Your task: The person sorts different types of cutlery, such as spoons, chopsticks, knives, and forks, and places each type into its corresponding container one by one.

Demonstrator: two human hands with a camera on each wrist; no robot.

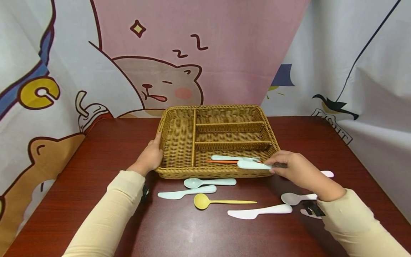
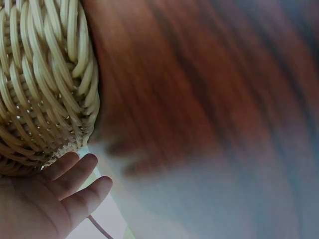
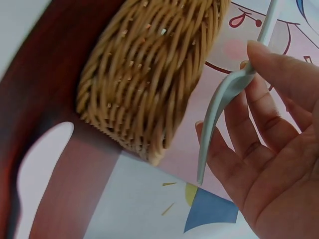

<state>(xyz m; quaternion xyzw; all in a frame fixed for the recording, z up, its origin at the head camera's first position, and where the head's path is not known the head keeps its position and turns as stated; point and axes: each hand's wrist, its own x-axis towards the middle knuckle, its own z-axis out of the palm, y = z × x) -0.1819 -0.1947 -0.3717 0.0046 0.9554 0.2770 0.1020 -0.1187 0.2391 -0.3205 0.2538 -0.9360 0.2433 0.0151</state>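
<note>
My right hand [image 1: 297, 167] pinches a pale mint fork [image 1: 253, 165] near its neck, over the basket's front right corner. Its handle points left, and the right wrist view shows its curved head [image 3: 212, 124] edge-on beside the fingers. Below it, a mint fork [image 1: 229, 157] and an orange-handled utensil [image 1: 221, 161] lie in the front right compartment of the wicker basket [image 1: 193, 139]. My left hand [image 1: 150, 155] rests against the basket's left side, its fingers extended along the woven wall [image 2: 50, 74] in the left wrist view.
Before the basket lie a mint spoon [image 1: 208, 182], a mint knife [image 1: 187, 192], a yellow spoon [image 1: 224, 202] and a white knife [image 1: 260, 211]. A white spoon [image 1: 293, 198] and other white pieces lie partly hidden under my right arm. A printed curtain [image 1: 237, 53] hangs behind the table.
</note>
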